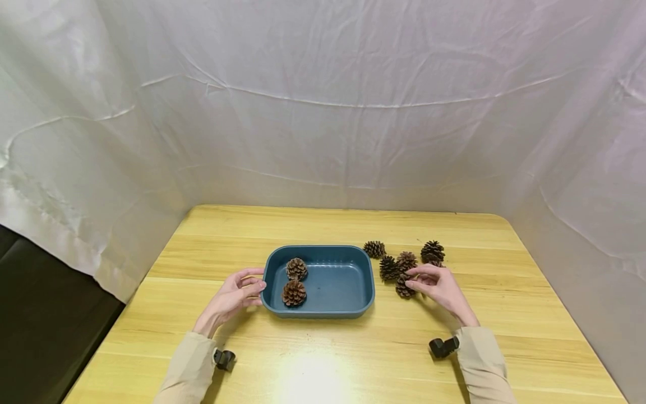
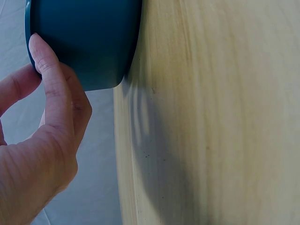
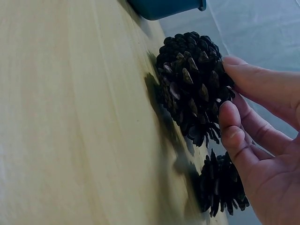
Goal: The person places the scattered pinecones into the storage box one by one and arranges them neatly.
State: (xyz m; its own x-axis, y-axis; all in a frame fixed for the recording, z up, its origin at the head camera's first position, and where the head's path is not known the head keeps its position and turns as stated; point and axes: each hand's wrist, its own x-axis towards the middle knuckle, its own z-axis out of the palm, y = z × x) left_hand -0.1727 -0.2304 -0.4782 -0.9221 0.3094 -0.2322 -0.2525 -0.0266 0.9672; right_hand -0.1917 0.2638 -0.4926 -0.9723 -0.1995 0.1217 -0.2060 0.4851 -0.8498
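A teal plastic basin point(image 1: 330, 310) with rounded corners stands on the table, holding a pinecone point(image 1: 296, 269) and, nearer me, a browner pinecone point(image 1: 294, 293) at its left end. My left hand point(image 1: 236, 293) grips the basin's left rim; in the left wrist view the thumb point(image 2: 49, 70) lies against the outer wall at the rim. Off to the right, my right hand point(image 1: 438, 285) pinches the nearest pinecone point(image 3: 192, 84) of a loose group between thumb and fingertips. That cone sits at the table surface, its shadow beside it.
More pinecones lie around the right hand: a single cone point(image 1: 374, 249) by the basin's back right corner, a dark one point(image 1: 388, 269) and a brown one point(image 1: 406, 261) side by side, and another point(image 1: 432, 251) farther right. Pale curtains point(image 1: 353, 140) hang behind the wooden table point(image 1: 242, 230).
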